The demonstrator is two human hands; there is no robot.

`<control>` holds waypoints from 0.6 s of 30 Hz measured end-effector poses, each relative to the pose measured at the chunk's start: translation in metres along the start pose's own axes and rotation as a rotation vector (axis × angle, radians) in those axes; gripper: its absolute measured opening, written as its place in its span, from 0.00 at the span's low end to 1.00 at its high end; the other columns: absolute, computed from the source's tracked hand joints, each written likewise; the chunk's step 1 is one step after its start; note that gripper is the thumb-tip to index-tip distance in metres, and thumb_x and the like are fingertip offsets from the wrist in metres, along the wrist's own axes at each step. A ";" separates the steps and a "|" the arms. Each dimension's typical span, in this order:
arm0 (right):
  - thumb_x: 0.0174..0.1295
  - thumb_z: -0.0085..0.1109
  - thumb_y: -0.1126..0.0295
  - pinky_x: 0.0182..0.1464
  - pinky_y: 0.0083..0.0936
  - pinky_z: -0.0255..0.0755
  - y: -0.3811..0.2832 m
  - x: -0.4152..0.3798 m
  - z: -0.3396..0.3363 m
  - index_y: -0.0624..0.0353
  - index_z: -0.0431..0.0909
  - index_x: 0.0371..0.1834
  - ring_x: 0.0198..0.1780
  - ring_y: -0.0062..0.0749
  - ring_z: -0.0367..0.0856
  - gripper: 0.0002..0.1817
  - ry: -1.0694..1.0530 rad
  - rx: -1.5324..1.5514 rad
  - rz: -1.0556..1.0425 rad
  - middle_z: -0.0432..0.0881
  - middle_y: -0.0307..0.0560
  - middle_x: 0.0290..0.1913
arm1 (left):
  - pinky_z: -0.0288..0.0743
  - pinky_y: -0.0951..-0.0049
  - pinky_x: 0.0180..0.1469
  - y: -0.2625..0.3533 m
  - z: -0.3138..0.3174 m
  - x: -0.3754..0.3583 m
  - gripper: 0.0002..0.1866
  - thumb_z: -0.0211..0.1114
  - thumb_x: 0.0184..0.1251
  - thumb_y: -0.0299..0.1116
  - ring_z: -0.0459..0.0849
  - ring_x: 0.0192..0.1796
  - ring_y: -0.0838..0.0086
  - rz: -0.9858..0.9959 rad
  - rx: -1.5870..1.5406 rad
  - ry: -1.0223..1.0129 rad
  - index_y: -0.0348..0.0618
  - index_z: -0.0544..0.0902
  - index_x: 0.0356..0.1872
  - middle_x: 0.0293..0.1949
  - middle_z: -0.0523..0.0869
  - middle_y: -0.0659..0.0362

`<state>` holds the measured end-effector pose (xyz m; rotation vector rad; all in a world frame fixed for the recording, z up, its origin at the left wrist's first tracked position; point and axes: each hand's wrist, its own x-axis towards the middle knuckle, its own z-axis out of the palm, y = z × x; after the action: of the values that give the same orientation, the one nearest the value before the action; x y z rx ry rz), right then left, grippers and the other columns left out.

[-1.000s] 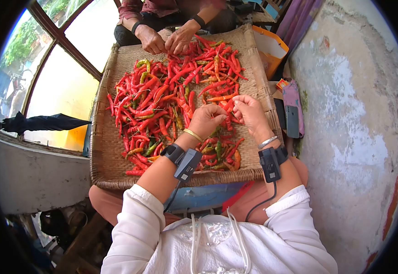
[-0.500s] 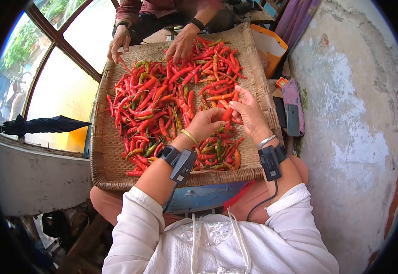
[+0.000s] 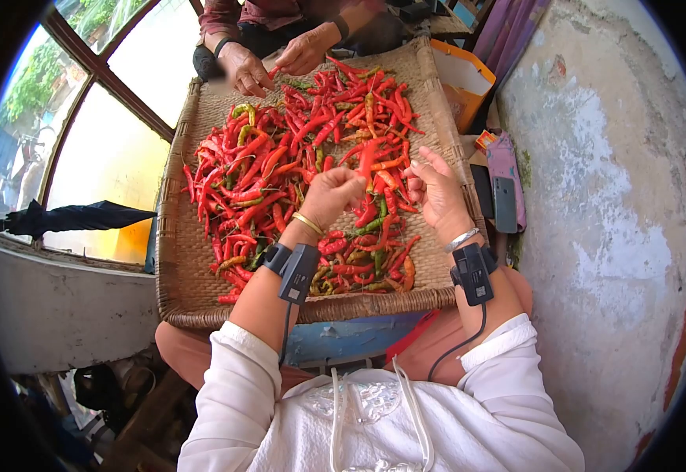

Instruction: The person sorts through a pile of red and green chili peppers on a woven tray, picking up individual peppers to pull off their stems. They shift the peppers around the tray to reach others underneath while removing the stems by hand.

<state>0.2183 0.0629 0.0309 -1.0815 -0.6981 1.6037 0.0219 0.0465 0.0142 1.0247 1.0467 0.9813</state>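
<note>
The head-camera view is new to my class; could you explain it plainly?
No robot here: these are a person's bare hands, filmed by one camera on that person's head, looking forward and down. Each forearm wears a strapped black box. Below is a woven tray heaped with chili peppers, mostly red, some green. The left hand seems to pinch a blurred red chili; the right hand is beside it, fingers partly curled, perhaps holding nothing. Another person's hands are at the far side.
</note>
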 end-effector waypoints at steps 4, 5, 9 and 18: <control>0.56 0.53 0.72 0.19 0.11 0.64 0.001 -0.002 0.002 0.62 0.63 0.53 0.21 0.14 0.71 0.21 -0.068 -0.015 0.067 0.75 0.39 0.28 | 0.73 0.76 0.26 -0.008 -0.035 0.011 0.13 0.60 0.57 0.37 0.79 0.29 0.76 0.090 0.060 0.430 0.37 0.76 0.37 0.32 0.80 0.58; 0.56 0.52 0.72 0.18 0.09 0.63 0.000 -0.005 0.006 0.63 0.65 0.51 0.21 0.13 0.70 0.19 -0.093 -0.037 0.081 0.75 0.38 0.27 | 0.74 0.71 0.29 -0.019 -0.048 0.011 0.15 0.61 0.56 0.38 0.79 0.33 0.70 0.227 0.659 0.442 0.39 0.75 0.40 0.36 0.78 0.57; 0.57 0.51 0.71 0.17 0.08 0.62 0.003 -0.007 0.007 0.63 0.68 0.46 0.20 0.11 0.70 0.14 -0.155 -0.105 0.104 0.75 0.37 0.25 | 0.73 0.60 0.39 -0.005 -0.024 -0.005 0.23 0.62 0.50 0.41 0.77 0.43 0.55 0.057 1.351 0.373 0.46 0.71 0.48 0.46 0.72 0.54; 0.58 0.50 0.70 0.19 0.08 0.61 0.005 -0.008 0.009 0.60 0.69 0.45 0.20 0.11 0.70 0.12 -0.172 -0.201 0.129 0.75 0.34 0.24 | 0.71 0.63 0.47 -0.035 -0.004 0.002 0.19 0.55 0.46 0.23 0.76 0.44 0.55 0.412 1.186 0.140 0.40 0.76 0.44 0.43 0.74 0.46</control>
<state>0.2082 0.0545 0.0331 -1.1609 -0.9364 1.7812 0.0231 0.0414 -0.0205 2.2231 1.6163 0.7008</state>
